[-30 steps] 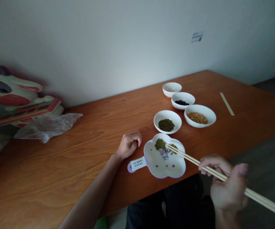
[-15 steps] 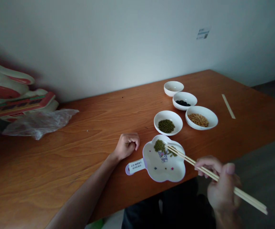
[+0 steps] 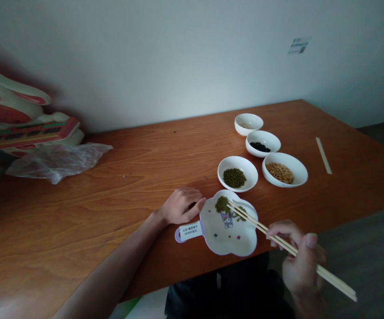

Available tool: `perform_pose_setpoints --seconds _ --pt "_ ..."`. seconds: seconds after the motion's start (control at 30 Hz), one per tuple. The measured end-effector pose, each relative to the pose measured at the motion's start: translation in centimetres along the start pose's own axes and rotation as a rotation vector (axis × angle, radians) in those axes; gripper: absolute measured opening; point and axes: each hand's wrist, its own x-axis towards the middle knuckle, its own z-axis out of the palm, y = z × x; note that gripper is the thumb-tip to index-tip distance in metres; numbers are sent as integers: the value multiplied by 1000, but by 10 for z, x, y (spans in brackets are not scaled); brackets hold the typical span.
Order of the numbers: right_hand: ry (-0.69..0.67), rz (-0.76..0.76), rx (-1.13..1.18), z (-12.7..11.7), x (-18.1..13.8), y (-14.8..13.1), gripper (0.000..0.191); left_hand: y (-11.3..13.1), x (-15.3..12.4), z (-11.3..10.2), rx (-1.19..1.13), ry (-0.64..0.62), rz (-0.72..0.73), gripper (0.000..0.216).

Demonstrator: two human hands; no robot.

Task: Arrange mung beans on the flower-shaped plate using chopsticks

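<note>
Flower-shaped dish (image 3: 225, 243) sits right in front of the person, near the edge of the table (image 3: 152, 168). Right hand (image 3: 298, 257), on the dish's right and nearer the body, has fingers and thumb closed round the chopsticks (image 3: 256, 223); their tips are down inside the dish, between the bigger heap of green beans (image 3: 222, 204) and the smaller scatter (image 3: 241, 214) next to it. Whether a bean is pinched I can't tell, too small from here. Left hand (image 3: 181, 205) lies just left of the dish, fingers loosely bent, grasping nothing I can see; a fingertip is at the rim, touching or just beside, can't tell

Step in hand, I'd say: working the beans with the tips inside the dish. Next move, my judgement, calls for a light, even squeeze and a low lift; round beans could well roll or slip, so a left hand steadying the dish would help

Beyond the dish: green-bean bowl (image 3: 239, 161) just behind it, yellow-bean bowl (image 3: 297, 170) behind and right, black-bean bowl (image 3: 272, 141) farther, pale bowl (image 3: 250, 118) farthest
</note>
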Motion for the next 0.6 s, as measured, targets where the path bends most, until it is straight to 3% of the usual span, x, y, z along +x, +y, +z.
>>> perform_pose_setpoints --seconds 0.6 --pt "30 75 7 3 -5 -3 77 -2 -3 3 -64 -19 70 46"
